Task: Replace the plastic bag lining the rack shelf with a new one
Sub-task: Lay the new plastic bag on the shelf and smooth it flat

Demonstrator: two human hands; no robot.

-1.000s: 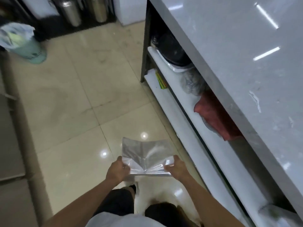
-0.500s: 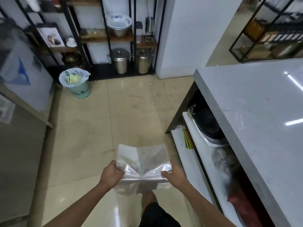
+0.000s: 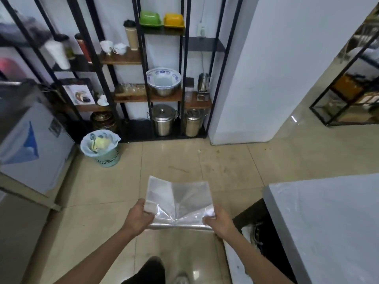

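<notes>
Tiled floor (image 3: 215, 160), lined bin (image 3: 102, 148) holding scraps

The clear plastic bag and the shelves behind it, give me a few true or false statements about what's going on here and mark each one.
1. Both hands hold the clear plastic bag. True: the left hand and the right hand each pinch a near corner.
2. The bag lies on the grey counter. False: it is held above the floor.
3. The bin by the rack has a liner in it. True.
4. The green box sits on the lowest shelf. False: it sits on a top shelf, beside the yellow box.
5. Two steel pots stand on the rack's lowest level. True.
</notes>
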